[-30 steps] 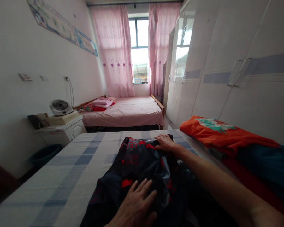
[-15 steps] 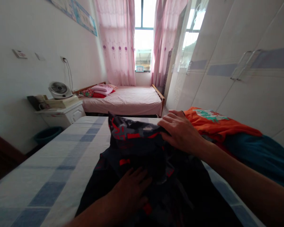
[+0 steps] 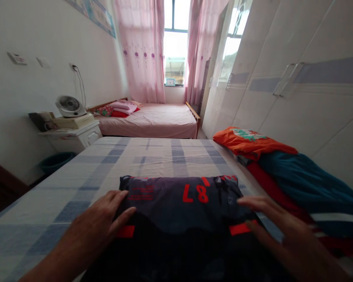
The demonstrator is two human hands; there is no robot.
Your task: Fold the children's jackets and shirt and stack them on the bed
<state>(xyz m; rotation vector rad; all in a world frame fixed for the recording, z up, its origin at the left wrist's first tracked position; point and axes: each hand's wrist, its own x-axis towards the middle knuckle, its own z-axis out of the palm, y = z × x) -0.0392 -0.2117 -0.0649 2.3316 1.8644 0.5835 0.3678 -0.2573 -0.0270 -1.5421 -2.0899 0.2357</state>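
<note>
A dark navy and black garment [image 3: 164,207] with red markings lies folded before me on the bed. A red number 87 shows upside down on its folded part, and red patches sit at both sides. My left hand [image 3: 97,215] rests at the garment's left edge, fingers stretched along it and the thumb apart on the cloth. At the opposite edge is my right hand [image 3: 282,223], its fingers extended and the thumb lower, near the right red patch. Both hands touch or nearly touch the fabric. The garment's near end runs into dark shadow at the bottom.
The bed has a white and blue checked sheet [image 3: 106,168]. On the right lie an orange garment [image 3: 270,147] and teal clothing [image 3: 317,180]. Beyond are a pink bed [image 3: 164,119] and a wardrobe [image 3: 297,113]; a fan [image 3: 70,106] stands on the left nightstand [image 3: 90,135].
The raised, crumpled far part of the garment now lies flat, showing the 87. My left hand has moved to the left edge; my right hand has come nearer, to the right edge.
</note>
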